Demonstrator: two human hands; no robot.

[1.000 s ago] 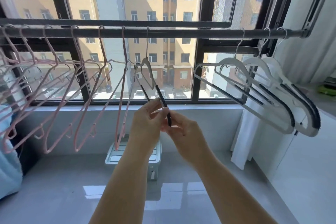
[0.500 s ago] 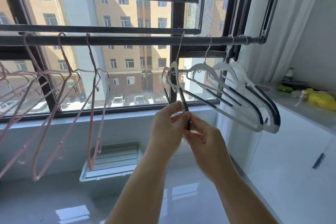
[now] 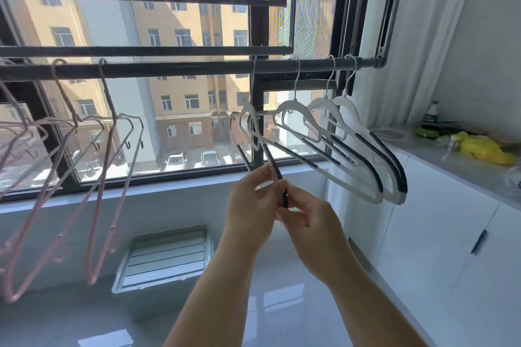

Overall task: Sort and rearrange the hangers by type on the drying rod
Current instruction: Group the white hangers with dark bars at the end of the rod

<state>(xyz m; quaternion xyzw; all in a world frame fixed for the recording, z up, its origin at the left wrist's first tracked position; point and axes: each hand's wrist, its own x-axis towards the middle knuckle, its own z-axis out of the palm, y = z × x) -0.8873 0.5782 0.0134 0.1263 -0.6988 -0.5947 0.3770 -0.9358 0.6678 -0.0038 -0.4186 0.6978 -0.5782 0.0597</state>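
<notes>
Rod (image 3: 174,67) dark matt metal; pink hangers (image 3: 112,104) thin, matt-coated wire by the look; white hangers (image 3: 351,110) smooth plastic with bright metal hooks (image 3: 296,79) and ribbed black strips (image 3: 392,155), rubbery-looking; held hanger (image 3: 255,132) the same white plastic; floor (image 3: 282,304) glossy tile, mirroring light; cabinet (image 3: 437,234) smooth white; desk (image 3: 465,169) grey, matt, stone-like; curtain (image 3: 408,51) white cloth; bag (image 3: 485,149) crinkled yellow plastic.

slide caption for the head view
Left hand and right hand pinch a white hanger on the drying rod, beside three white hangers.
</notes>
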